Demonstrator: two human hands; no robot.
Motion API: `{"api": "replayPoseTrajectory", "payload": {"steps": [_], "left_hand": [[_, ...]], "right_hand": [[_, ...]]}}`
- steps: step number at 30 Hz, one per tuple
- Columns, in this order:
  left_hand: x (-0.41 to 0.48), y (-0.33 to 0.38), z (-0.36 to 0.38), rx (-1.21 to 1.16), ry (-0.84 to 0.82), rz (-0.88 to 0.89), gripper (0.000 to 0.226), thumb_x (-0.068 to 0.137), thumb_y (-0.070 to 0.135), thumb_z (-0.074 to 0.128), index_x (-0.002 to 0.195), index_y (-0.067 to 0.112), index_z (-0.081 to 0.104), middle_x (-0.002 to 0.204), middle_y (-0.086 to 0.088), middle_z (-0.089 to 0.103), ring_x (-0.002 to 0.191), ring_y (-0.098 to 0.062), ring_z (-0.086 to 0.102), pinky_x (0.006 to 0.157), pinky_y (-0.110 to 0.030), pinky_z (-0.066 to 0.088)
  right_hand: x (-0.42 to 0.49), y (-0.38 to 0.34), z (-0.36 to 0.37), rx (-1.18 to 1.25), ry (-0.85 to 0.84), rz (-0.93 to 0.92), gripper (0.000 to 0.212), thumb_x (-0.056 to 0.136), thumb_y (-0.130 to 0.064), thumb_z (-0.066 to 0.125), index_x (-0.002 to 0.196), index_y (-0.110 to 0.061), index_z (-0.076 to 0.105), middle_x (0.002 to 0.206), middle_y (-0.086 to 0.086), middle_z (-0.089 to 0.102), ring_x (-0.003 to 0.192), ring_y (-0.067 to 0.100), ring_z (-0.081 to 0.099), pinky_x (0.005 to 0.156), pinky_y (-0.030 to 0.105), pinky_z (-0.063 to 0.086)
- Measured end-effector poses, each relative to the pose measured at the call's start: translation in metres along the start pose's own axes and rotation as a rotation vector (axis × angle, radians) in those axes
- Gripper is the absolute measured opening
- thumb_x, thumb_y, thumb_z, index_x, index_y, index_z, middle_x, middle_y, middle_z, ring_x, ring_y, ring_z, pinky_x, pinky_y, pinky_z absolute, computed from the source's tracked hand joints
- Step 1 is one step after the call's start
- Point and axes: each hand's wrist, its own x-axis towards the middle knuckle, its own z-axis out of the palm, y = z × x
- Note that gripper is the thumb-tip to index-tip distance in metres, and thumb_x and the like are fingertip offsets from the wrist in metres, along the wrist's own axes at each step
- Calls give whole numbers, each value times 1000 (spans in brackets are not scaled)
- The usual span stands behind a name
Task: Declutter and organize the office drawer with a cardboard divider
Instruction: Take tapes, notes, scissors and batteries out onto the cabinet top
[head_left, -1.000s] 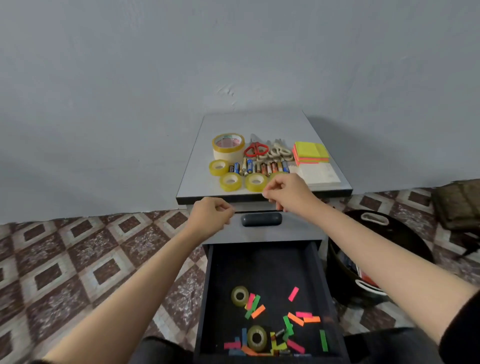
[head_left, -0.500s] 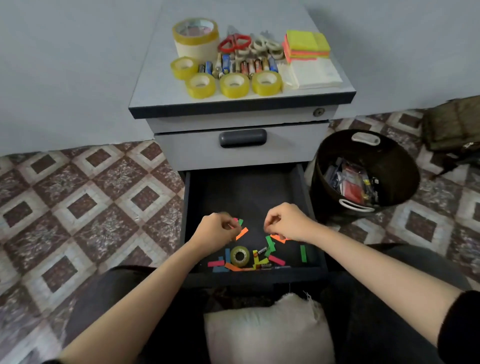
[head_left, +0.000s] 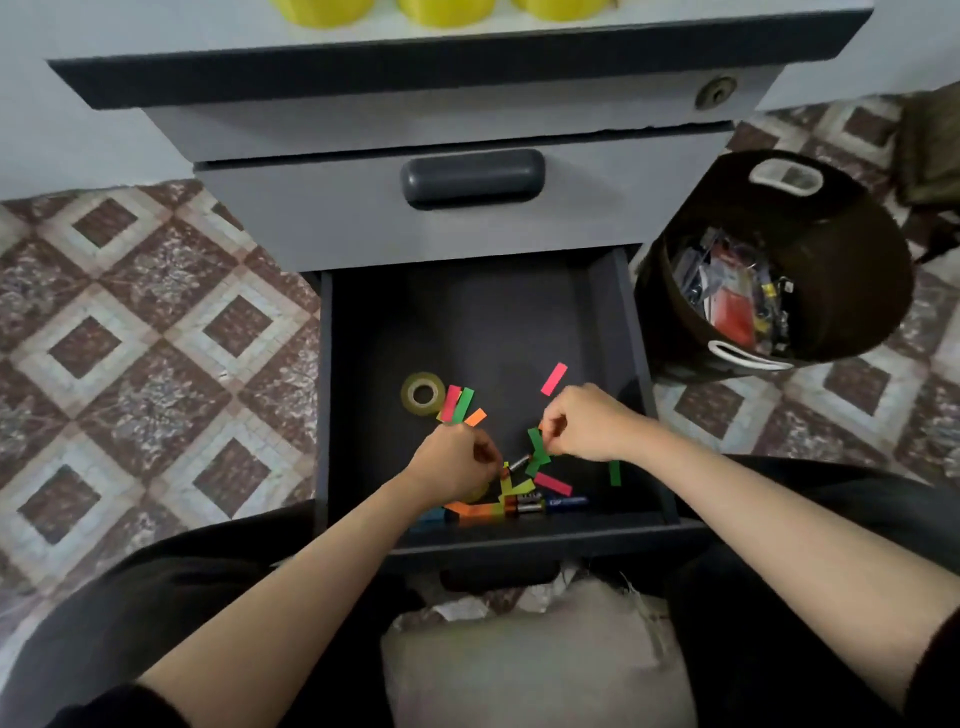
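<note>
Clutter fills only the near half of the open drawer (head_left: 467, 322). At the far left of it a clear tape roll (head_left: 423, 393) lies flat, touched by no hand, with coloured paper strips (head_left: 462, 404) fanned just beside it. Next comes the left hand (head_left: 457, 467), with its fingers curled. Its tips seem to pinch the red end of a thin battery (head_left: 519, 461), though the contact itself is partly hidden. This battery is the thing that matters for the coming move. It lies between the two hands, and its long axis runs from lower left up to the right. The end at the left hand is the nearer one, so I judge that the left hand should lift it. Two larger batteries (head_left: 545, 504) lie end to end along the front wall, also closer to the left hand. Further right, the right hand (head_left: 584, 426) is curled too and pinches a green strip (head_left: 537, 448) at its upper end. Outside the drawer, at the far right, stands a dark bin (head_left: 841, 223) with mixed items inside. No cardboard divider is in view, so the sorting seems to be at an early stage.
</note>
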Motion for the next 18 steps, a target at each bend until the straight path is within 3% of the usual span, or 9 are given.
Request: {"api": "replayPoseTrajectory", "payload": {"steps": [5,10,14,18], "left_hand": [[5,0,22,109,-119,25,26,91,20,58,116,19,65,109,-1,67,93,-13,63,85,-27,52],[8,-1,28,147,-29,68,31,91,19,57,122,19,58,117,-1,59,104,-14,56,86,-23,46],[13,1,35,161,23,106,37,89,20,59,126,18,54,121,-2,56,114,-16,50,93,-28,46],[20,5,39,185,11,110,39,89,21,59,127,17,52,123,-4,55,115,-18,49,93,-32,47]], "right_hand": [[4,16,20,-180,-229,140,26,85,-3,51,104,0,68,109,16,65,98,28,60,82,36,51],[6,19,32,-256,-363,182,26,88,-9,53,111,-2,62,115,16,62,104,30,60,86,39,51],[8,21,35,-244,-353,198,25,88,-9,52,110,-3,63,112,14,62,95,26,61,78,34,50],[7,22,39,-281,-353,193,22,89,-10,53,106,-1,63,103,11,61,85,24,56,59,28,42]]}}
